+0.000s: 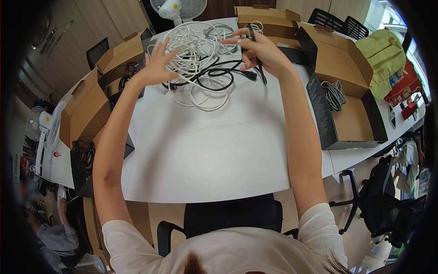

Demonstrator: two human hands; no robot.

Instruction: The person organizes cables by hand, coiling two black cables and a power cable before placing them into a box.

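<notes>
My left hand [159, 68] is open with its fingers spread, at the left edge of a tangled pile of white cables [191, 45]. My right hand [264, 54] is raised at the pile's right side, its fingers closed around a thin black cable [261, 68] that hangs down past the palm. Below that hand, a black plug [249, 75] ends a looped black cable [214, 73] lying across the front of the pile. Grey cable coils [222, 32] sit behind, partly overlapped by my right fingers.
Open cardboard boxes flank the white table [219, 150]. The right box [353, 123] contains a grey cable bundle [334, 96]; the left boxes [83, 109] hold dark cables [85, 155]. A fan [175, 10] stands behind the pile. A yellow bag [381, 59] is at the far right.
</notes>
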